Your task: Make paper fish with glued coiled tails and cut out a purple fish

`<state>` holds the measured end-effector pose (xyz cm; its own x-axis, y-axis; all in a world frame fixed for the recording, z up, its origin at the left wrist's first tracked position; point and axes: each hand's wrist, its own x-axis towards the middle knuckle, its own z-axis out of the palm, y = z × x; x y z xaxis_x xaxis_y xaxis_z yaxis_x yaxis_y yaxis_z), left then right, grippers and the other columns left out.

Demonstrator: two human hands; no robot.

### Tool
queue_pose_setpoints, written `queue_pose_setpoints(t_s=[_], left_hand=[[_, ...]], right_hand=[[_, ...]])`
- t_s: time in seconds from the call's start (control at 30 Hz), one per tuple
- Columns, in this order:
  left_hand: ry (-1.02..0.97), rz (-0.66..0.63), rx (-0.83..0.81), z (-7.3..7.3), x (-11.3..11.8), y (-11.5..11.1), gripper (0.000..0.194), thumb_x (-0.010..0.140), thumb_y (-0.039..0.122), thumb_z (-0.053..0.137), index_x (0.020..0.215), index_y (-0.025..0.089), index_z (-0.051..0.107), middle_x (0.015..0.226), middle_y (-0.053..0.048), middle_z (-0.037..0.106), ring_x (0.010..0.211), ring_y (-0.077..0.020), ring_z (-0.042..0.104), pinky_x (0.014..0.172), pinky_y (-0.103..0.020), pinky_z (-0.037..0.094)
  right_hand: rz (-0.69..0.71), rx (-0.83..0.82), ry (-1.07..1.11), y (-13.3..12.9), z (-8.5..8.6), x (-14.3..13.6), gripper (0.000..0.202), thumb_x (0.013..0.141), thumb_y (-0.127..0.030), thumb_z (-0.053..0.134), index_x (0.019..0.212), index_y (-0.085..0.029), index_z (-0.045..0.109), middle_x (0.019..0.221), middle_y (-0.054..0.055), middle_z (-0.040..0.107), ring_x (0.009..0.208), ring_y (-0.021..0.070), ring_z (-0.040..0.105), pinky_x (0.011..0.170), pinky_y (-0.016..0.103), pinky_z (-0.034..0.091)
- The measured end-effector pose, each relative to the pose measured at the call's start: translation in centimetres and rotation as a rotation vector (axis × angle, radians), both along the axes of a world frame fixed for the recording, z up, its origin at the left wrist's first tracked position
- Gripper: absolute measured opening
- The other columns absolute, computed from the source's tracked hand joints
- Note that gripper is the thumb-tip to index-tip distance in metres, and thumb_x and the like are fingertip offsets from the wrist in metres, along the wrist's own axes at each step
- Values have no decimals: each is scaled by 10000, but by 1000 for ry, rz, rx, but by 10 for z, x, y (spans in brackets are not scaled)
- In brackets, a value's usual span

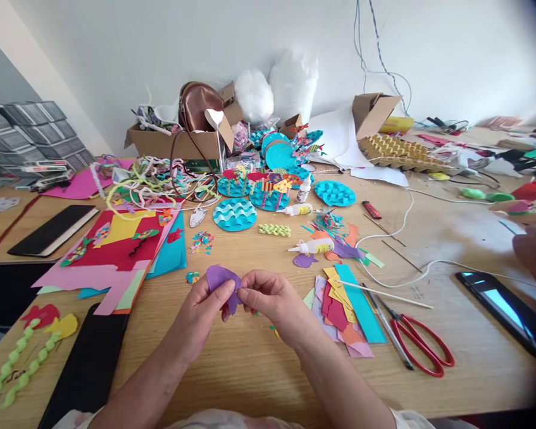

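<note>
A purple paper cut-out, fish-like in outline, is held up over the table between my two hands. My left hand pinches its body between thumb and fingers. At its right edge, the thumb and fingertips of my right hand are closed on the narrow end; any small piece between them is hidden. Beyond my hands lie a purple paper fish and a white glue bottle. Small confetti pieces lie just past my left hand. Coloured paper strips are piled to the right.
Red-handled scissors, a pen and a phone lie at right, with a white cord winding nearby. Stacked coloured sheets and a black notebook lie left. Blue painted discs stand beyond. Another person's hand shows far right.
</note>
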<state>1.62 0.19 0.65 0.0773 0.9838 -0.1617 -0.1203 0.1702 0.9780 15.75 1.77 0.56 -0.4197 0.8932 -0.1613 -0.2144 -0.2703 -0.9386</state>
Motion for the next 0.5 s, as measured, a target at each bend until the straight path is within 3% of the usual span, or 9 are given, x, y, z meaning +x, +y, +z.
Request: queue_pose_setpoints(t_s=[0.5], left_hand=[[-37,-9,40,-3,2,-3,256,734,408,645,662,167,594,570,23,529,521,-97,451,457,-200,345]], right_hand=[[-25,-134,154,-3,-5,1,210,605,-321,728,621,-162,592,513,-49,537,461,58,426,481,192,318]])
